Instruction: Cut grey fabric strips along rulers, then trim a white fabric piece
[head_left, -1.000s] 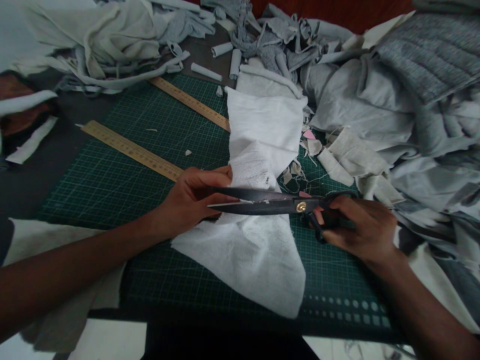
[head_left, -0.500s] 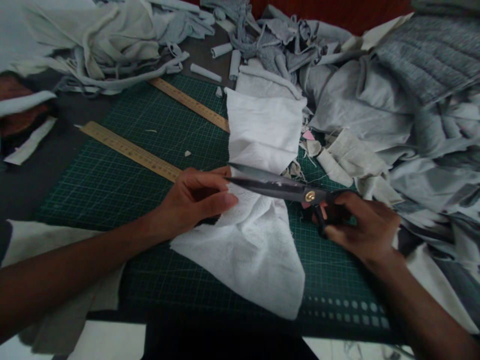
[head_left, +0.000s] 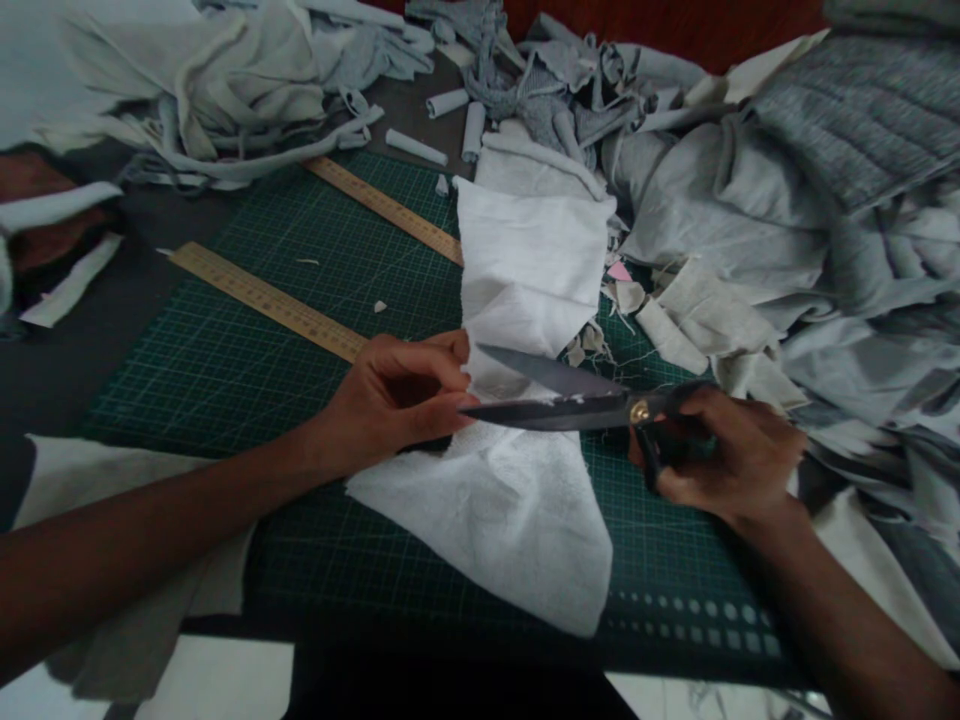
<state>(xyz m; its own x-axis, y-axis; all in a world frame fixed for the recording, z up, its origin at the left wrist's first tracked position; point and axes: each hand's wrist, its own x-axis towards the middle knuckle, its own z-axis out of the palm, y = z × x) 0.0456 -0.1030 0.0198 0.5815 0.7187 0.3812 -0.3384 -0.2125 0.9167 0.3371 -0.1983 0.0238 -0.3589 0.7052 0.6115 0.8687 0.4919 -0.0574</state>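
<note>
Pinched between the thumb and fingers of my left hand (head_left: 409, 395) is the left edge of a white piece of fabric (head_left: 517, 520). The fabric lies bunched in the middle and spreads toward me over a green cutting mat (head_left: 315, 560). My right hand (head_left: 731, 450) grips the black handles of large fabric scissors (head_left: 555, 408). Their dark blades are parted and point left, crossing over the fabric, with the tips close to my left fingertips. Small white bits cling to the lower blade. Beyond the blades lies another white fabric piece (head_left: 532, 235), flat on the mat.
Two wooden rulers (head_left: 262, 300) lie on the mat at left. Heaps of grey fabric (head_left: 720, 200) fill the right and back. Small scraps (head_left: 675, 335) lie right of the white fabric, and a pale cloth (head_left: 135, 590) is under my left forearm. Rolled grey strips (head_left: 416, 147) lie behind.
The scissors have shifted slightly right and toward me, and their blades have parted wider. My left hand keeps its pinch on the fabric, almost in the same place.
</note>
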